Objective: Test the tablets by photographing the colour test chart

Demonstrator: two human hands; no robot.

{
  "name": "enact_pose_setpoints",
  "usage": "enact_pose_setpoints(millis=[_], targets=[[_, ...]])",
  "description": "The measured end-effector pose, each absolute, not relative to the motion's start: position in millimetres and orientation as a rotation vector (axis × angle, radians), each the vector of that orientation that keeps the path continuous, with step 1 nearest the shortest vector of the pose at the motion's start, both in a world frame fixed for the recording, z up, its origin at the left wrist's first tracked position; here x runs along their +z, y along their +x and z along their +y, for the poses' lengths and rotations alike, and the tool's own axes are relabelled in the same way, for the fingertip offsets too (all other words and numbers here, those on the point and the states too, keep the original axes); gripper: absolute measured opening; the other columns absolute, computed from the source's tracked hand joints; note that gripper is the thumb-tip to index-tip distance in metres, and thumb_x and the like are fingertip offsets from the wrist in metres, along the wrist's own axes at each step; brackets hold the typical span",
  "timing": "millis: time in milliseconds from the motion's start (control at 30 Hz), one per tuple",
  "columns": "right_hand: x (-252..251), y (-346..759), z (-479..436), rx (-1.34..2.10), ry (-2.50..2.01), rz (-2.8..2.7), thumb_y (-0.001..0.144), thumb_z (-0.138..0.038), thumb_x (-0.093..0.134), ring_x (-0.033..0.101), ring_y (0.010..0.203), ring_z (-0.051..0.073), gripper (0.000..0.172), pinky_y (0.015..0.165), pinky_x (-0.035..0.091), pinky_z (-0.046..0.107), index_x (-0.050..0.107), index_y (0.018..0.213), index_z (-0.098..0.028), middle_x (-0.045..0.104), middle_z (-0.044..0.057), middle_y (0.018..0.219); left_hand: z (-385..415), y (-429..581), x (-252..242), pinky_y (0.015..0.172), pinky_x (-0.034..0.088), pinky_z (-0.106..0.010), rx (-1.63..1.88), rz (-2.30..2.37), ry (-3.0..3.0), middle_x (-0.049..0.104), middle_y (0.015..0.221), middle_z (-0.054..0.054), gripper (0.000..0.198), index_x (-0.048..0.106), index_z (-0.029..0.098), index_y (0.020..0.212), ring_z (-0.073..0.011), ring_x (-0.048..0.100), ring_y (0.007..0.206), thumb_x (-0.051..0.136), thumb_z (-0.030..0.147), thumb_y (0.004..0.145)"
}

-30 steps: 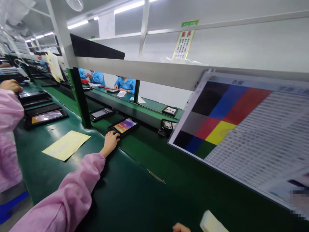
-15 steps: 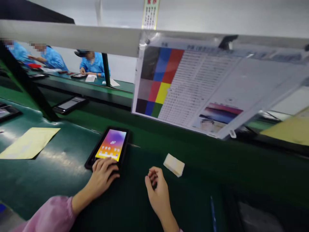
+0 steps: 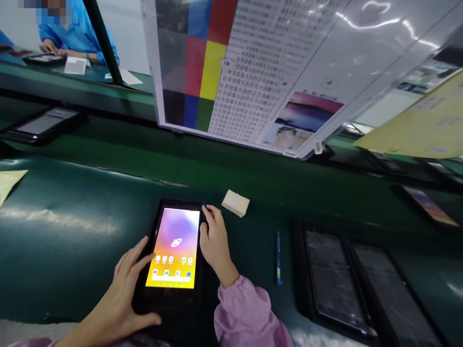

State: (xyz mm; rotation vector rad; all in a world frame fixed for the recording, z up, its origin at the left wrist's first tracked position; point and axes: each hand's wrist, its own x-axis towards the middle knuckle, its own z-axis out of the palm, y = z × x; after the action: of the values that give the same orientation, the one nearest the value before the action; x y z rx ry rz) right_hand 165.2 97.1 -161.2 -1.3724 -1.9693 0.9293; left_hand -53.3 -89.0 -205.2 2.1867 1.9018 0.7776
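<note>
A black-framed tablet [image 3: 174,250] with a lit purple and orange home screen lies on the green tabletop [image 3: 72,260]. Along its left edge rests my left hand [image 3: 125,284], fingers spread, thumb near the lower corner. My right hand [image 3: 216,238] touches the upper right edge of the tablet with its fingertips, the index finger extended at the corner. Just beyond my right hand sits a small cream block [image 3: 236,203]. A blue pen [image 3: 278,258] lies to the right of my right sleeve.
Two dark tablets [image 3: 334,279] lie at the right. A sheet with colour blocks and print [image 3: 253,72] hangs above the bench. Yellow paper [image 3: 415,120] hangs at the right. Another tablet [image 3: 45,123] is on the back ledge. Across the bench, a person in blue [image 3: 77,31] works.
The view has shifted down and right. The tablet is nearer me, with my left hand now at its left side. My right hand has moved from the tabletop to the tablet's upper right edge.
</note>
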Motion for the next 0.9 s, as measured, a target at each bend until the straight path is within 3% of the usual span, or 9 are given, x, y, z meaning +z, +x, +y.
enact_pose_setpoints(millis=[67,167,367,600,800,900], targets=[[-160,164,96,0.974,-1.383,-1.963,0.098,-0.025,0.041,0.046,0.15,0.032,0.053,0.122,0.044,0.057,0.06,0.148,-0.024,0.046,0.011,0.161,-92,-55,-210,0.105,0.055,-0.068,0.715,1.873,2.13,0.024,0.171,-0.031,0.133,0.013,0.02,0.169,-0.0538,0.041,0.149,0.087,0.066,0.069],[-159,162,98,1.07,-1.401,-1.89,0.097,-0.024,0.04,0.04,0.154,0.031,0.054,0.127,0.038,0.058,0.063,0.145,-0.023,0.041,0.009,0.166,-94,-53,-214,0.102,0.059,-0.064,0.715,1.839,2.095,0.021,0.171,-0.032,0.141,0.002,0.017,0.17,-0.0536,0.041,0.149,0.091,0.059,0.068],[-161,160,108,1.262,-1.337,-1.736,0.089,-0.02,0.044,0.037,0.156,0.026,0.057,0.132,0.029,0.052,0.068,0.141,-0.028,0.043,0.003,0.167,-95,-59,-212,0.111,0.052,-0.065,0.78,1.785,1.969,0.019,0.174,-0.025,0.142,0.004,0.025,0.17,-0.0514,0.037,0.151,0.097,0.041,0.064],[-156,165,102,1.333,-1.396,-1.777,0.09,-0.02,0.048,0.033,0.159,0.027,0.058,0.133,0.027,0.053,0.066,0.144,-0.029,0.035,0.001,0.172,-96,-58,-209,0.11,0.051,-0.068,0.765,1.837,1.973,0.011,0.176,-0.022,0.134,0.004,0.028,0.17,-0.0516,0.032,0.154,0.091,0.049,0.071],[-135,171,88,1.447,-1.548,-1.918,0.097,-0.028,0.047,0.014,0.165,0.033,0.062,0.133,0.022,0.062,0.051,0.158,-0.024,0.02,0.001,0.178,-95,-56,-203,0.114,0.043,-0.072,0.696,1.867,1.999,0.005,0.178,-0.021,0.128,0.003,0.026,0.17,-0.0522,0.024,0.157,0.084,0.056,0.076],[-131,176,85,1.514,-1.57,-1.915,0.098,-0.031,0.048,0.013,0.165,0.036,0.06,0.131,0.024,0.066,0.05,0.158,-0.027,0.019,0.0,0.178,-95,-56,-202,0.114,0.044,-0.073,0.679,1.891,1.978,0.005,0.178,-0.02,0.132,0.002,0.027,0.17,-0.0529,0.023,0.157,0.085,0.06,0.073]])
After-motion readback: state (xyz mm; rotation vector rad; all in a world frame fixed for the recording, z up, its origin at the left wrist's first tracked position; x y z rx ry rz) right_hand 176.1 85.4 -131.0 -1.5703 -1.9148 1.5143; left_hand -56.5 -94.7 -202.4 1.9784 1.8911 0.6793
